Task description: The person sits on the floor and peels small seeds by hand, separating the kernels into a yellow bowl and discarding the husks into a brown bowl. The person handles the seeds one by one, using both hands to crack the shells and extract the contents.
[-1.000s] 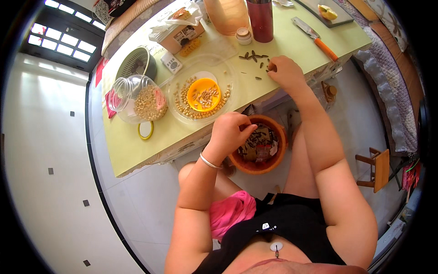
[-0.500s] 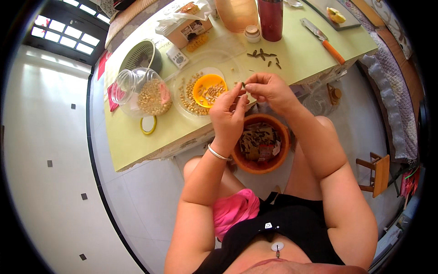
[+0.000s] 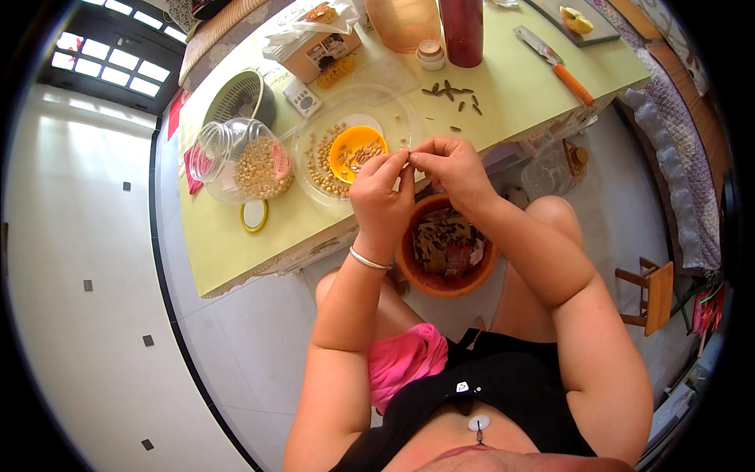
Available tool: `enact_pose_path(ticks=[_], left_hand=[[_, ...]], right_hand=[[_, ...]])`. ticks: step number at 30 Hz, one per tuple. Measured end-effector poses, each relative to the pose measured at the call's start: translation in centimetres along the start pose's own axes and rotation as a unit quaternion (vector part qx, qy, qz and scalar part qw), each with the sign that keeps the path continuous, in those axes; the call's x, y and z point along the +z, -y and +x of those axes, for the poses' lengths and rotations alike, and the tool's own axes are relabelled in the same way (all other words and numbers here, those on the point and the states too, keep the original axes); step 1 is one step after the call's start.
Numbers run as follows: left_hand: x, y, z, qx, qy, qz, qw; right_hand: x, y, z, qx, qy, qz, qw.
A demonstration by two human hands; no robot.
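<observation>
My left hand and my right hand meet above the table's near edge, fingertips pinched together. Between them is a small dark seed, mostly hidden by the fingers. To the left of the fingers, a yellow bowl holds pale elongated kernels. It stands in a wide clear plastic dish with round pale beans scattered around the bowl. Several dark long seeds lie on the tabletop beyond my right hand. Below my hands stands an orange bucket with dark husks and scraps inside.
On the left, a clear jar of pale beans lies tipped beside a yellow-rimmed lid. A green colander, a box and a dark red flask stand farther back. A knife with an orange handle lies at right.
Both hands have come slightly down and left, pressing closer together around the seed. One dark seed on the table, not visible before, now shows beyond my right hand.
</observation>
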State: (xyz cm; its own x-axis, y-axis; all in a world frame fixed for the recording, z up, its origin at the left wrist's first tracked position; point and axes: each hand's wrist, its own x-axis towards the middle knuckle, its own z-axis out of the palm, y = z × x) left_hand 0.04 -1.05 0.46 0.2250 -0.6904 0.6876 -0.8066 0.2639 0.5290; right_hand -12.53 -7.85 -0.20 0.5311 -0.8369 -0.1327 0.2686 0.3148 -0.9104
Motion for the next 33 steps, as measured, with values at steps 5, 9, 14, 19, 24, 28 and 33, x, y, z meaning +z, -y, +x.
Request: enact_pose_path(ticks=[5,9,14,19,24,28,33], left_hand=[[-0.3,0.5,-0.1,-0.058,0.031,-0.048,0.997],[-0.4,-0.1,0.2,-0.044,0.012,-0.023,0.999],[-0.6,-0.6,0.5,-0.008,0.022,0.036,0.999],[-0.4,-0.8,0.2,0.026,0.044,0.100,0.994],[-0.3,-0.7,-0.3,0.013,0.044,0.069,0.997],[-0.5,-1.0,-0.4,-0.003,0.048,0.054,0.997],[-1.0,-0.9,-0.2,-0.003,0.047,0.057,0.997]], right_hand=[[0.2,0.4,-0.2,0.031,0.003,0.027,0.999],[-0.2,0.0,0.0,0.016,0.002,0.003,1.000],[0.3,-0.2,-0.1,-0.019,-0.015,-0.004,1.000],[0.3,-0.8,0.0,-0.060,-0.022,-0.042,0.997],[0.2,-1.2,0.1,-0.122,-0.034,-0.181,0.975],[0.0,-1.1,0.3,-0.125,-0.024,-0.201,0.971],[-0.1,-0.8,0.2,-0.112,0.008,-0.152,0.982]])
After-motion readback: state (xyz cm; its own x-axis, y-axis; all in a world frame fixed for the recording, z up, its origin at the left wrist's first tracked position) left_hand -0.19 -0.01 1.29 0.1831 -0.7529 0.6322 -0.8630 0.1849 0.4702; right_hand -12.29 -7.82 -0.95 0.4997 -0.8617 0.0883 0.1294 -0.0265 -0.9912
